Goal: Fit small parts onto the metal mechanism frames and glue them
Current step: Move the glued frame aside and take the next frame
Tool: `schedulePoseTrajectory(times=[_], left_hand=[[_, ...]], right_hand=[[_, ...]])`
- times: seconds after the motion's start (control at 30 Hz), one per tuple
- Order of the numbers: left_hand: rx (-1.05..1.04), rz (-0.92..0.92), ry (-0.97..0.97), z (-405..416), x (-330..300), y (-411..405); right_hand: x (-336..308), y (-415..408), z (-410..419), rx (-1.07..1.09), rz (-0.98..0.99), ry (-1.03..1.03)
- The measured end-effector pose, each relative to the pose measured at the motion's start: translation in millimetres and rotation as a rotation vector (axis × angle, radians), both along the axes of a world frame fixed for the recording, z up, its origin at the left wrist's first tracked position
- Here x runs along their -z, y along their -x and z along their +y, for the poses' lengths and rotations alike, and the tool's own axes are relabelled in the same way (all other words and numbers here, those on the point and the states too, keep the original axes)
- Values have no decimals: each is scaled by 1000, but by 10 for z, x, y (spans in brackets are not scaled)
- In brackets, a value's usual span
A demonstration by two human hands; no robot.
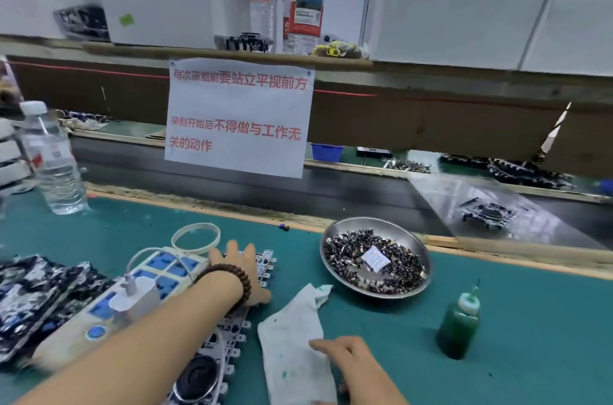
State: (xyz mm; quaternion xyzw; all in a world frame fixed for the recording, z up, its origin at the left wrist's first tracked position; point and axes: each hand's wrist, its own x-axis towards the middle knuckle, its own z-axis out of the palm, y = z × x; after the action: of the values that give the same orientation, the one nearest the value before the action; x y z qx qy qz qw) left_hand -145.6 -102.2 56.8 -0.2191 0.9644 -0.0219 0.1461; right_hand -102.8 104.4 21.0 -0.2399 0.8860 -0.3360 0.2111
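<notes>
A row of metal mechanism frames (229,335) lies on the green mat, running from the bottom edge up toward the middle. My left hand (243,272) lies flat on the far end of that row, fingers straight; a bead bracelet circles the wrist. My right hand (345,358) rests on a white stained cloth (292,331) with fingers loosely curled. A round metal dish (335,232) holds several small dark parts and a white sachet. A green glue bottle (459,325) stands at the right.
A white power strip (109,302) with a charger lies left of the frames. A white ring (195,237), a water bottle (54,159), a dark pile of frames (36,292) at left, a conveyor belt (298,192) behind, a paper notice (238,116).
</notes>
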Motion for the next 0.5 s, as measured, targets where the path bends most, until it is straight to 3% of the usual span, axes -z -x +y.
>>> schedulePoseTrajectory(times=[0.23, 0.33, 0.43, 0.5], left_hand=[[-93, 86, -183, -60, -16, 61], [-162, 182, -389, -114, -162, 122], [-164, 318, -553, -154, -360, 161], [-137, 442, -609, -136, -505, 162]], right_hand=[[118, 216, -414, 116, 311, -19], [56, 399, -580, 133, 324, -25], [-7, 491, -644, 14, 273, 76], [-83, 579, -603, 64, 319, 153]])
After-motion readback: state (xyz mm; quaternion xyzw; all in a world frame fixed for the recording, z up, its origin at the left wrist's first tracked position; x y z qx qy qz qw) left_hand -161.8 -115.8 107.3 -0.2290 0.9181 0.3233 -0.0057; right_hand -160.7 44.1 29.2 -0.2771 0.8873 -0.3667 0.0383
